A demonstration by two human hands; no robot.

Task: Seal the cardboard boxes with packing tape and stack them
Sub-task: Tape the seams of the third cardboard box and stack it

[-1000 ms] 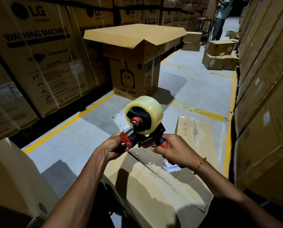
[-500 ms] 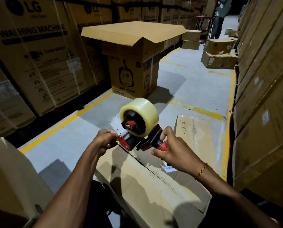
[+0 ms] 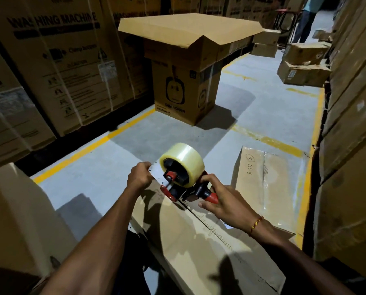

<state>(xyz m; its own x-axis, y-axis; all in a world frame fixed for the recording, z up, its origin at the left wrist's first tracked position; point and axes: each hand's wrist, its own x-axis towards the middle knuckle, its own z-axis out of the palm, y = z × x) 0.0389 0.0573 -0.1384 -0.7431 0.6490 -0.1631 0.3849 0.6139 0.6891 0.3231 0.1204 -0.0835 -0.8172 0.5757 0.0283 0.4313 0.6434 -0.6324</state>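
A red and black tape dispenser [image 3: 178,189] carrying a roll of clear tape [image 3: 184,161] sits low over the far end of a closed cardboard box [image 3: 199,241] in front of me. My right hand [image 3: 218,204] grips its red handle. My left hand [image 3: 140,177] pinches the free end of the tape [image 3: 156,171], pulled out to the left of the roll. The box's centre seam runs from the dispenser back toward me.
A flat carton marked "BOX" [image 3: 262,179] lies to the right. Ahead stands a tall box with an open-flapped box on top [image 3: 184,67]. Washing machine cartons [image 3: 56,67] wall the left, stacked cartons [image 3: 352,124] the right. A person [image 3: 307,20] stands far back.
The dispenser has dropped toward the box's far edge. My left hand moved from the dispenser's front to the tape end and drew a short strip out to the left.
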